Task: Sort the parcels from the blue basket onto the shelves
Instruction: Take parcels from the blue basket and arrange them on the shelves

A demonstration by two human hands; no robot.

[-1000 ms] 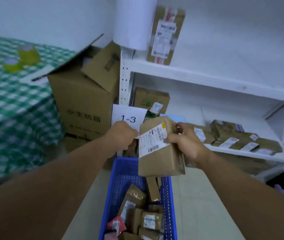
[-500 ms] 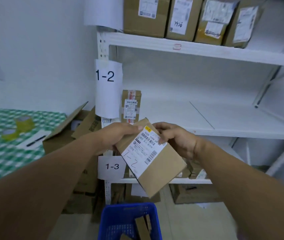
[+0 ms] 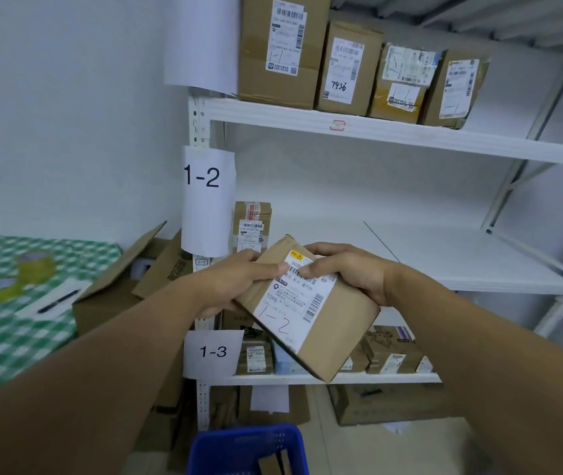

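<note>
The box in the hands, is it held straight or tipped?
Tipped. The parcel slants, one corner pointing down, its label running diagonally; the left hand and right hand grip its upper end.

Held parcel [image 3: 341, 332]: brown cardboard, matt, unprinted; white paper label [image 3: 290, 303] stuck on, smooth.
Shelves [image 3: 444, 140]: white painted metal, smooth, faint sheen.
Blue basket [image 3: 239, 440]: moulded plastic, perforated wall, slightly glossy.
Counter [image 3: 6, 354]: covered by green-white checked cloth, matt.
1-2 sign [image 3: 208, 214] and 1-3 sign [image 3: 213, 366]: plain white paper, matt.
Tape rolls [image 3: 35, 265]: yellowish, translucent, glossy, blurred.
Open carton [image 3: 101, 303]: raw brown cardboard, matt.
Floor [image 3: 376, 450]: pale, smooth, dull sheen.
</note>
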